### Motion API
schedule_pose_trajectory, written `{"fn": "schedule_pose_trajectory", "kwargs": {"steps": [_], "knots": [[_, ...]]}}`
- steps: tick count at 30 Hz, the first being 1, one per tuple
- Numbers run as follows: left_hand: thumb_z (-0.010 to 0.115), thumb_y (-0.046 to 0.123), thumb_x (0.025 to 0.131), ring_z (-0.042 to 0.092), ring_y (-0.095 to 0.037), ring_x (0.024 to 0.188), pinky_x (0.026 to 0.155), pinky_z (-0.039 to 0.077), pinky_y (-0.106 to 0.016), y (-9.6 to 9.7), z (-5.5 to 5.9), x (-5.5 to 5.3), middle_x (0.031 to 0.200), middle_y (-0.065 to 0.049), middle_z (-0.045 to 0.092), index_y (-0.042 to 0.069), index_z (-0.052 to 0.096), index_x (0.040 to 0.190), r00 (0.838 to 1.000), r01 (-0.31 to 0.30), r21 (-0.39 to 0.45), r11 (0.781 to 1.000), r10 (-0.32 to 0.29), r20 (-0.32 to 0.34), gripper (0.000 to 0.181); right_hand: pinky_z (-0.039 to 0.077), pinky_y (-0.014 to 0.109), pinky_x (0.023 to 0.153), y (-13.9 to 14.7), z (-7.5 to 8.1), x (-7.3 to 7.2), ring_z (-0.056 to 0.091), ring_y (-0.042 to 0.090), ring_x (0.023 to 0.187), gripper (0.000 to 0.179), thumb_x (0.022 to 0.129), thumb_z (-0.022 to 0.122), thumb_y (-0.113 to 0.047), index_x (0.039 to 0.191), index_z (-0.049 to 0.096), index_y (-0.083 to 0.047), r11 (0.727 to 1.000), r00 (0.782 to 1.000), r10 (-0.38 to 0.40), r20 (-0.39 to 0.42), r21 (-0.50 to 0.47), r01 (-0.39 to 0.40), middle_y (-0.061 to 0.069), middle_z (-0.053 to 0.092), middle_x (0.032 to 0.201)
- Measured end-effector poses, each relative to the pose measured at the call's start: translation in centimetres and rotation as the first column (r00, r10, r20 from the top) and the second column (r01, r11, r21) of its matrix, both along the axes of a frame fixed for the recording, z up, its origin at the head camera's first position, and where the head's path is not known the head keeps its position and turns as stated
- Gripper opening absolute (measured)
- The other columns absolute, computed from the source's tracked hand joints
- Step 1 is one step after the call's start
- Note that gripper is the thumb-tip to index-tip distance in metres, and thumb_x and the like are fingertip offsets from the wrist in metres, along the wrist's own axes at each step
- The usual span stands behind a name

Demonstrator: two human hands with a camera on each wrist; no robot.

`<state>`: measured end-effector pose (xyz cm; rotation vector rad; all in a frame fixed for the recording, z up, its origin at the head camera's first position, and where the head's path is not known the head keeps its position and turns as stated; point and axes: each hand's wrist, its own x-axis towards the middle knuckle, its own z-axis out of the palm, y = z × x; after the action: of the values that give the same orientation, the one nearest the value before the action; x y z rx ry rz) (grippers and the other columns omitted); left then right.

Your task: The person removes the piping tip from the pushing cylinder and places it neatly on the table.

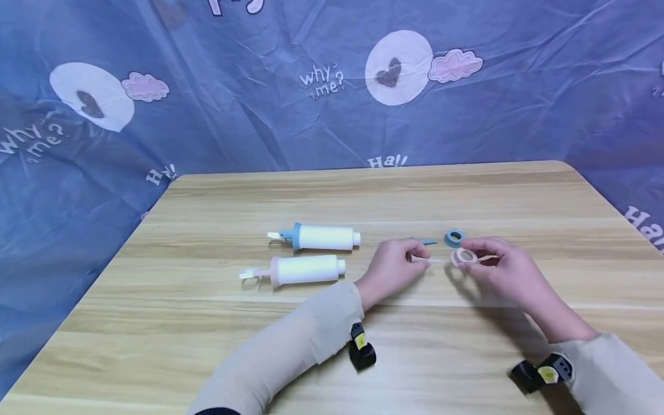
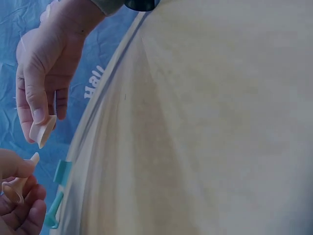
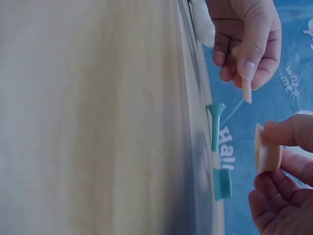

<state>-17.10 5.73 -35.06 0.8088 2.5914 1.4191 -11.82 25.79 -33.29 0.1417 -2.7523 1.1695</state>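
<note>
My left hand (image 1: 392,266) pinches a small pale pink stem piece with a flared end (image 3: 247,91), its narrow tip pointing toward the other hand. Between thumb and fingers, my right hand (image 1: 500,266) holds a pale pink ring (image 1: 464,256) with a flange. A short gap separates ring and stem. Just behind the hands lie a teal ring (image 1: 454,237) and a teal stem piece (image 1: 427,241) with a flared end, seen in the right wrist view. Left of the hands, a white cylinder with a blue collar (image 1: 325,237) lies behind one with a pink collar (image 1: 308,270).
A wood-grain table (image 1: 155,323) carries everything. Behind it hangs a blue printed cloth (image 1: 249,92). Black cameras sit on the left sleeve (image 1: 311,334) and the right sleeve (image 1: 607,369).
</note>
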Motion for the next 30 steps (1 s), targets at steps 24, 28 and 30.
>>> {"fn": "schedule_pose_trajectory", "kwargs": {"steps": [24, 28, 30], "knots": [[0.067, 0.01, 0.082, 0.049, 0.003, 0.066, 0.061, 0.038, -0.006, 2.1, -1.6, -0.5, 0.075, 0.009, 0.064, 0.014, 0.066, 0.08, 0.993, 0.015, -0.192, 0.981, -0.037, -0.113, 0.005, 0.046, 0.017, 0.061, 1.7, -1.5, -1.9, 0.049, -0.003, 0.077, 0.055, 0.079, 0.073, -0.031, 0.12, 0.058, 0.003, 0.999, 0.97, -0.045, 0.239, 0.005, 0.045, 0.012, 0.061, 0.101], [0.067, 0.01, 0.082, 0.049, 0.003, 0.066, 0.061, 0.038, -0.006, 2.1, -1.8, -0.5, 0.075, 0.009, 0.064, 0.015, 0.067, 0.08, 0.991, 0.017, -0.197, 0.98, -0.043, -0.13, 0.005, 0.047, 0.018, 0.061, 1.9, -1.7, -1.8, 0.049, -0.005, 0.077, 0.055, 0.079, 0.074, -0.03, 0.119, 0.058, 0.003, 0.999, 0.97, -0.043, 0.238, 0.002, 0.044, 0.011, 0.061, 0.1], [0.067, 0.01, 0.082, 0.049, 0.003, 0.065, 0.061, 0.037, -0.005, 2.1, -1.8, -0.4, 0.074, 0.01, 0.063, 0.015, 0.067, 0.08, 0.988, 0.013, -0.21, 0.978, -0.046, -0.149, 0.005, 0.048, 0.019, 0.06, 2.0, -1.7, -1.8, 0.049, -0.005, 0.077, 0.054, 0.079, 0.074, -0.029, 0.12, 0.058, 0.003, 0.999, 0.97, -0.041, 0.238, 0.002, 0.042, 0.011, 0.061, 0.101]]}}
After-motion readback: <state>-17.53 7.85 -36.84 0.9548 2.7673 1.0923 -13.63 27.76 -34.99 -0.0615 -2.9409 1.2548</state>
